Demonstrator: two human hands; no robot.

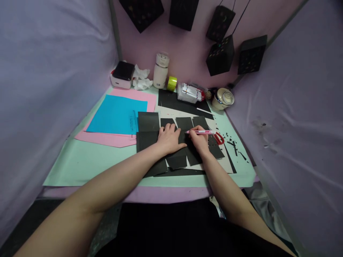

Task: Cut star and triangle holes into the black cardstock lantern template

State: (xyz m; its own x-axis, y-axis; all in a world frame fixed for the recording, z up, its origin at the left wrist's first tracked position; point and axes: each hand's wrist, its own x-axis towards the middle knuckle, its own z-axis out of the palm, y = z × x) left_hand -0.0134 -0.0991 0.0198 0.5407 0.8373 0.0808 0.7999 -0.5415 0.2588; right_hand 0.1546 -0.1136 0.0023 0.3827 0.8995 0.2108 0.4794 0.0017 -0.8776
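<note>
A black cut-out paper sheet with several flaps lies on the pale green mat. My left hand rests flat on the black sheet, fingers spread, pressing it down. My right hand grips a pink craft knife held almost level, its tip pointing left at the black paper just beside my left fingers. Red-handled scissors lie right behind my right hand. Small black paper scraps are scattered to the right.
Blue paper on pink sheets lies at left. Along the back wall stand a small white-and-black device, crumpled tissue, a white bottle, yellow tape, a marker pack and a round tin. Black paper lanterns hang above.
</note>
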